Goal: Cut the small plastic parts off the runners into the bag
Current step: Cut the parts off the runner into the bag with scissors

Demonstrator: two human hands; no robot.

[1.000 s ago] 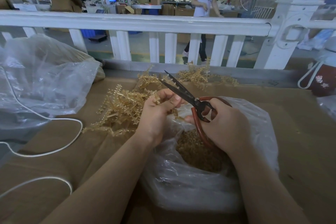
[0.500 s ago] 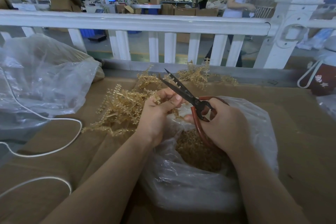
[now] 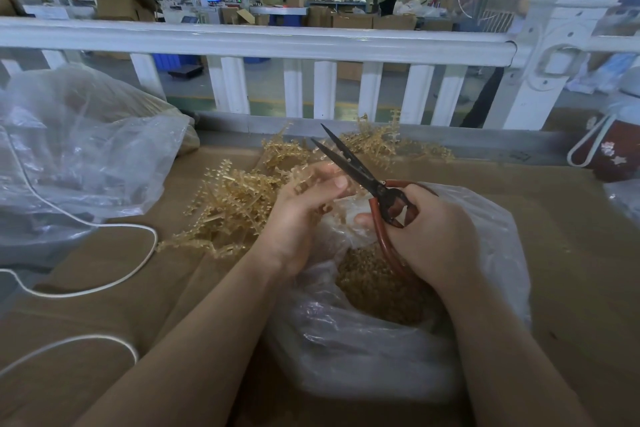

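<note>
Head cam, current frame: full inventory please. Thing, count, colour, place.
scissors: 1, dark blades, red-brown handles, blades parted, over the bag mouth
runner piece: 1, translucent amber, at the blades
runners pile: 1 heap, amber, on the cardboard behind the left hand
open bag: 1, clear plastic, centre front
cut parts: many, amber, inside the open bag
large bag: 1, clear plastic, far left
cord: white, looping on the left
cardboard: brown, covers the table
railing: 1, white, behind the table
red cup: 1, far right
left hand: holds the runner piece
right hand: grips the scissors
</note>
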